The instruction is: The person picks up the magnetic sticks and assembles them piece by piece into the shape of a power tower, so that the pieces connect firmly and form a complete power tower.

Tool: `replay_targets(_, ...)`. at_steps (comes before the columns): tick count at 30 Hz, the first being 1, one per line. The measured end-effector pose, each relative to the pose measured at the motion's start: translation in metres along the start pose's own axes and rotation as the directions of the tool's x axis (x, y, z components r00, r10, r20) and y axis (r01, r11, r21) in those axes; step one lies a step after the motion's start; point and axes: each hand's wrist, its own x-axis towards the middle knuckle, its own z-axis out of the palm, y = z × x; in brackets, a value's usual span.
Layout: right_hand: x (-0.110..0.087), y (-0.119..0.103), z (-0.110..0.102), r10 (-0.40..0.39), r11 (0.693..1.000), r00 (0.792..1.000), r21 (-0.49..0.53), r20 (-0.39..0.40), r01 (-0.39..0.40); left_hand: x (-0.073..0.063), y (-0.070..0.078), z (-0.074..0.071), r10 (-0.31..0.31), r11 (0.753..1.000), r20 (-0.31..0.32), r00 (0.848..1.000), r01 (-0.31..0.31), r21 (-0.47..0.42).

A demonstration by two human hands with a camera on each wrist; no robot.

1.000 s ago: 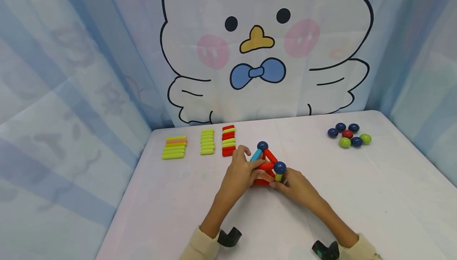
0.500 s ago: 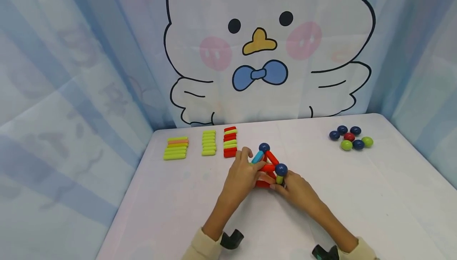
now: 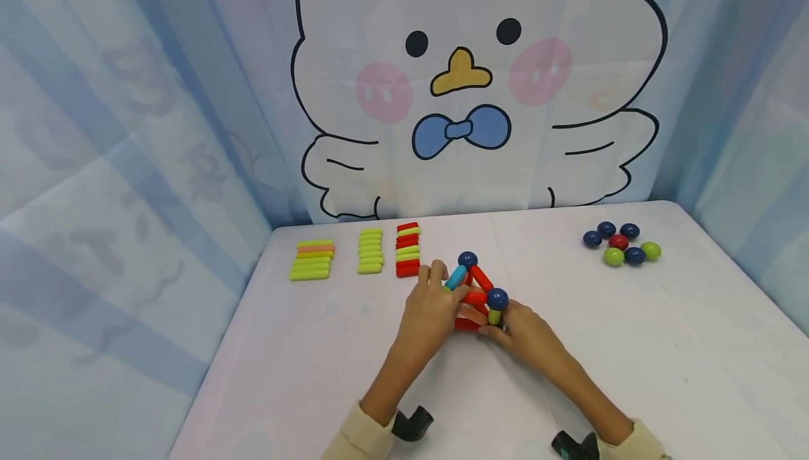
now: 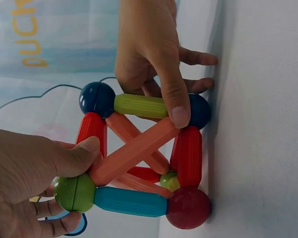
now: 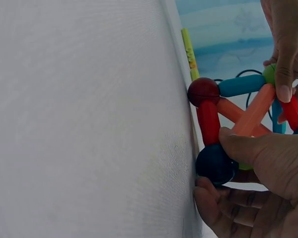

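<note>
Both hands hold a cube-like frame of magnetic building sticks and balls low over the table. My left hand (image 3: 430, 312) grips its upper corner, with the thumb by the end of an orange diagonal stick (image 4: 131, 153) and fingers around a green ball (image 4: 74, 193). At the opposite end of that stick, my right hand (image 3: 534, 333) presses its thumb, its fingers behind a lower blue ball (image 5: 216, 163). A teal stick (image 4: 131, 201) joins the green ball to a dark red ball (image 4: 188, 207). Another blue ball (image 3: 497, 299) tops a yellow-green stick. Fingers hide parts of the frame.
On the white table (image 3: 316, 362), green-yellow sticks (image 3: 311, 263), short green sticks (image 3: 369, 251) and red-and-green sticks (image 3: 408, 251) lie in rows at the back left. Loose balls (image 3: 618, 242) cluster at the back right. A printed curtain (image 3: 468, 165) hangs behind the table.
The head view has shifted slightly. Both hands keep their hold on the frame, with hardly any visible movement.
</note>
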Motion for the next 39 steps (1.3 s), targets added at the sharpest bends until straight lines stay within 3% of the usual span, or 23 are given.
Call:
replay_targets(2, 0.0, 0.001, 0.001, -0.012, 1.0, 1.0, -0.002, -0.003, 0.012, 0.0, -0.004, -0.001, -0.024, 0.994, 0.044, 0.999, 0.029, -0.104)
replay_targets(4, 0.0, 0.001, 0.001, -0.02, 1.0, 1.0, -0.002, -0.002, 0.02, 0.001, -0.011, -0.002, -0.059, 0.965, 0.108, 0.992, 0.084, -0.249)
replay_targets(7, 0.0, 0.002, -0.001, -0.014, 1.0, 1.0, 0.001, 0.009, 0.014, 0.002, -0.026, -0.006, -0.088, 0.867, 0.236, 0.968, 0.191, -0.461)
replay_targets(9, 0.0, 0.002, -0.002, -0.005, 1.0, 1.0, 0.01, 0.018, 0.004, 0.003, -0.037, -0.006, -0.07, 0.799, 0.302, 0.951, 0.235, -0.553)
replay_targets(11, 0.0, 0.003, -0.002, 0.001, 1.0, 1.0, 0.026, 0.03, -0.002, 0.003, -0.049, -0.006, -0.035, 0.749, 0.351, 0.936, 0.257, -0.611)
replay_targets(13, 0.0, 0.004, -0.002, 0.003, 0.999, 0.999, 0.042, 0.039, -0.005, 0.004, -0.057, -0.004, 0.006, 0.715, 0.377, 0.926, 0.259, -0.65)
replay_targets(16, 0.001, 0.006, -0.003, 0.008, 0.998, 0.998, 0.058, 0.055, -0.012, 0.005, -0.064, 0.003, 0.045, 0.704, 0.42, 0.906, 0.27, -0.657)
replay_targets(21, 0.003, 0.008, -0.005, 0.029, 0.996, 0.997, 0.076, 0.074, -0.034, 0.007, -0.064, 0.018, 0.08, 0.717, 0.484, 0.872, 0.286, -0.635)
replay_targets(30, 0.003, 0.011, -0.015, -0.047, 0.998, 0.991, 0.056, 0.121, 0.041, 0.005, -0.063, 0.045, 0.043, 0.716, 0.538, 0.842, 0.35, -0.604)
replay_targets(33, 0.004, 0.015, -0.019, -0.048, 0.995, 0.983, 0.091, 0.176, 0.032, 0.004, -0.065, 0.049, 0.043, 0.711, 0.547, 0.836, 0.359, -0.605)
replay_targets(39, 0.006, 0.022, -0.025, -0.051, 0.987, 0.972, 0.158, 0.229, 0.015, 0.003, -0.068, 0.053, 0.06, 0.704, 0.537, 0.842, 0.345, -0.621)
